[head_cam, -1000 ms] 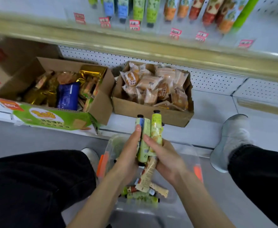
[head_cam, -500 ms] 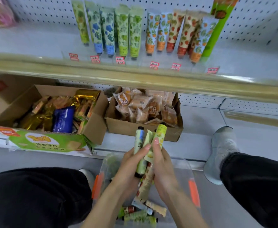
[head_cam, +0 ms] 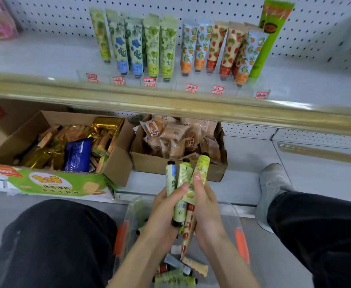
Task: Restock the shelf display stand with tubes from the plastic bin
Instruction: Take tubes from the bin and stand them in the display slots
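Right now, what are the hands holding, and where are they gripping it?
A bunch of tubes, above the bin. The left hand and right hand wrap around the bunch's middle; tube ends stick out above and below.

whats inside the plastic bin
Loose tubes lie at the near end of the plastic bin; the left hand and right hand, gripping a bunch of tubes, hide its middle.

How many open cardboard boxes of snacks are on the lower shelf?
2. The left box holds mixed packets; the right box holds wrapped buns. A further carton at the far left is partly out of view.
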Tool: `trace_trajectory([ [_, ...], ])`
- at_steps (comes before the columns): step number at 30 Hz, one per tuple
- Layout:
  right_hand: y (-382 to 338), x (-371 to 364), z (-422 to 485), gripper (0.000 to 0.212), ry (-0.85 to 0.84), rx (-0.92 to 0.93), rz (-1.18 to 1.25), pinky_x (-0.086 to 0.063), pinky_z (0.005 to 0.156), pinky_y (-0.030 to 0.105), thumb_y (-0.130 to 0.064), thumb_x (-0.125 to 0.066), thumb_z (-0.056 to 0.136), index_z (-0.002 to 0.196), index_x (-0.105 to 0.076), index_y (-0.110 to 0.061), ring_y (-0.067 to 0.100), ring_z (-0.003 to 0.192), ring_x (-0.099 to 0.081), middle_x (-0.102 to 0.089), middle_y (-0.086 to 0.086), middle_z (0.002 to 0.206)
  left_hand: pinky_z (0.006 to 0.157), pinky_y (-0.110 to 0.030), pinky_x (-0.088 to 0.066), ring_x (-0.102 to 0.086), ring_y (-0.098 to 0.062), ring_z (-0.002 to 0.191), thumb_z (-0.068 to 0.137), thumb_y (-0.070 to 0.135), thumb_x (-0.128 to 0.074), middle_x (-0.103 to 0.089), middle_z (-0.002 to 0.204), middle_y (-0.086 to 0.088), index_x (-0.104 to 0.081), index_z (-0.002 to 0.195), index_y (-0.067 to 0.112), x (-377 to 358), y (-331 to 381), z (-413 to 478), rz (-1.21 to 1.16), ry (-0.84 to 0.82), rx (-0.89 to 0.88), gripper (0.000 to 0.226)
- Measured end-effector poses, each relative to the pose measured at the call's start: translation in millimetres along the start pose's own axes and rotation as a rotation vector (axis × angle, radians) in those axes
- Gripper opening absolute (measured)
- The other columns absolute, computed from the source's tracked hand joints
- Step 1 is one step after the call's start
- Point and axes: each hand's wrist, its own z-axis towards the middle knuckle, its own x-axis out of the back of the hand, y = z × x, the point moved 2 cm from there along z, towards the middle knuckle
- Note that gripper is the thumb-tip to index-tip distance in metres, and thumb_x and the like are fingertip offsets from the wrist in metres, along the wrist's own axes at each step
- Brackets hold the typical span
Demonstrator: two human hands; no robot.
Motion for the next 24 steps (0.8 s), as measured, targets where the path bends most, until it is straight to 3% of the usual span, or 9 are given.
trace_trajectory([
  [3, -10.4, 0.0, -0.3, 0.032, -0.026, 0.01, 0.047, -0.057, 0.073, 0.031, -0.037, -0.046, 0.096, 0.111, -0.065, -0.016, 0.02, 0.087, -0.072, -0.075, 0.007, 0.094, 0.074, -0.035, -0.056, -0.071, -0.026, 0.094, 0.089, 0.018, -0.059, -0.073, 0.102, -0.014, -0.07, 0.107, 0.012, -6.6, 5.8, -2.2, 0.015, 0.005, -0.039, 0.022],
  [9, -21.3, -3.4, 0.6, 0.029, -0.026, 0.032, 0.078, -0.057, 0.071, 0.031, -0.033, -0.047, 0.096, 0.109, -0.066, -0.015, 0.022, 0.087, -0.072, -0.075, 0.008, 0.094, 0.068, -0.034, -0.06, -0.072, -0.028, 0.091, 0.09, 0.015, -0.06, -0.074, 0.1, -0.015, -0.069, 0.108, 0.011, -15.3, 11.8, -4.3, -0.038, 0.034, -0.096, 0.021],
  [13, -28.8, -1.3, 0.1, 0.029, -0.048, 0.06, 0.023, -0.055, 0.085, 0.039, -0.034, -0.049, 0.095, 0.111, -0.067, -0.018, 0.02, 0.094, -0.071, -0.074, 0.005, 0.1, 0.066, -0.031, -0.059, -0.072, -0.025, 0.089, 0.088, 0.013, -0.062, -0.074, 0.099, -0.013, -0.067, 0.11, 0.011, -14.7, 18.2, -4.1, 0.01, 0.044, -0.16, 0.023],
  [16, -36.1, 2.7, 1.4, 0.028, -0.053, 0.112, -0.025, -0.045, 0.101, 0.045, -0.035, -0.05, 0.094, 0.111, -0.067, -0.02, 0.02, 0.107, -0.065, -0.072, 0.003, 0.108, 0.065, -0.024, -0.057, -0.072, -0.016, 0.084, 0.084, 0.01, -0.065, -0.075, 0.095, -0.006, -0.067, 0.108, 0.012, -11.1, 25.4, -0.6, 0.058, 0.055, -0.201, 0.024],
  [19, -47.9, 4.3, 1.5, 0.032, -0.082, 0.172, -0.073, -0.043, 0.103, 0.047, -0.038, -0.054, 0.088, 0.111, -0.068, -0.021, 0.022, 0.108, -0.062, -0.07, 0.005, 0.108, 0.073, -0.027, -0.058, -0.072, -0.02, 0.089, 0.08, 0.01, -0.067, -0.074, 0.099, -0.01, -0.067, 0.11, 0.01, -11.1, 31.9, 3.4, 0.059, 0.035, -0.22, 0.03],
  [21, -56.1, 5.4, 1.4, 0.031, -0.11, 0.207, -0.125, -0.048, 0.096, 0.042, -0.034, -0.054, 0.088, 0.111, -0.067, -0.017, 0.023, 0.103, -0.064, -0.071, 0.007, 0.103, 0.075, -0.03, -0.059, -0.072, -0.022, 0.089, 0.075, 0.014, -0.069, -0.074, 0.1, -0.012, -0.066, 0.111, 0.01, -13.5, 37.8, 3.3, 0.069, 0.007, -0.236, 0.036],
  [24, -74.7, 8.1, 1.0, 0.021, -0.16, 0.263, -0.183, -0.052, 0.068, 0.029, -0.021, -0.05, 0.094, 0.105, -0.066, -0.012, 0.016, 0.075, -0.065, -0.071, 0.004, 0.084, 0.065, -0.027, -0.058, -0.073, -0.018, 0.081, 0.072, 0.02, -0.07, -0.074, 0.096, -0.01, -0.064, 0.114, 0.011, -18.5, 50.4, 3.3, 0.08, -0.043, -0.25, 0.044],
])
